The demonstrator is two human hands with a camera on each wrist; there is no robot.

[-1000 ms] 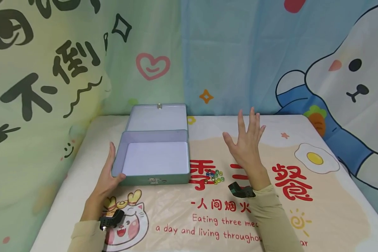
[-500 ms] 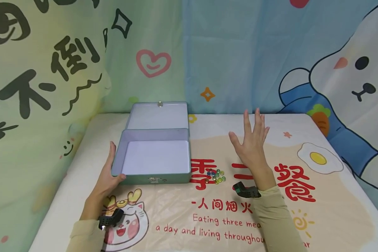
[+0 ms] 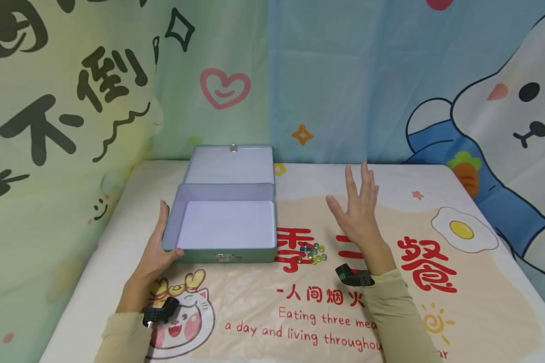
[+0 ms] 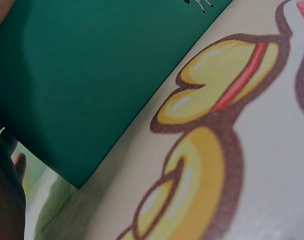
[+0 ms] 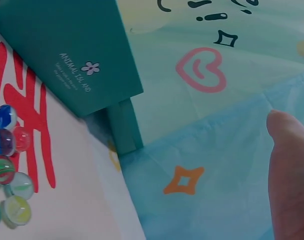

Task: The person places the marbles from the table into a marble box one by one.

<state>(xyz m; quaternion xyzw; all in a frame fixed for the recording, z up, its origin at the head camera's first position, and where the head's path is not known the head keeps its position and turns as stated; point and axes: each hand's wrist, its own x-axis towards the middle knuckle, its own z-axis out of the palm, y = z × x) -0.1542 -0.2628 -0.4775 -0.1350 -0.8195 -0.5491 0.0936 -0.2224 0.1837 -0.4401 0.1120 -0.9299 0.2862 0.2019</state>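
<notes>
A green tin box [image 3: 236, 256] with a pale interior stands on the table, its hinged lid [image 3: 229, 165] thrown back. My left hand [image 3: 152, 252] rests at its front left corner, straight fingers along the left side and the thumb at the front wall. In the left wrist view, the green wall [image 4: 92, 80] fills much of the frame, with part of the hand at the left edge. My right hand [image 3: 359, 214] is raised palm away, fingers straight and spread, touching nothing. Several glass marbles [image 3: 315, 252] lie in a cluster between the box and the right hand.
A printed tablecloth [image 3: 254, 287] with red lettering covers the table. Behind it hangs a patterned curtain [image 3: 327, 75]. Each wrist carries a black camera, one on the left [image 3: 161, 311] and one on the right [image 3: 354, 276].
My right hand moves slightly right, then a little back to the left, fingers still spread. The left hand stays at the box corner. The head view shifts slightly.
</notes>
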